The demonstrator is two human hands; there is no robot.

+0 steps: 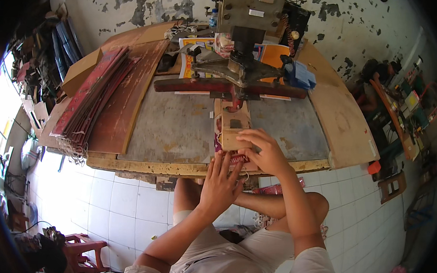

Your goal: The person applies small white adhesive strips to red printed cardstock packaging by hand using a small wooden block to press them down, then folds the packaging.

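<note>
My left hand (220, 182) lies with fingers stretched out on a red printed strip (238, 159) at the front edge of the press bed. My right hand (263, 151) has its fingers bent over the right side of a tan flat block (234, 137), which lies on top of the strip. A dark rectangular patch shows on the block's far part. Just beyond it, the press head with a red crossbar (191, 85) hangs over the strip's far end. My fingers hide part of the strip and the block's near right corner.
A stack of long red corded pieces (94, 93) lies on the left board. Blue packets (303, 76) sit by the crossbar's right end, and printed sheets (272, 55) lie behind it. Another person (380, 73) is at a bench far right. A red stool (85, 250) stands lower left.
</note>
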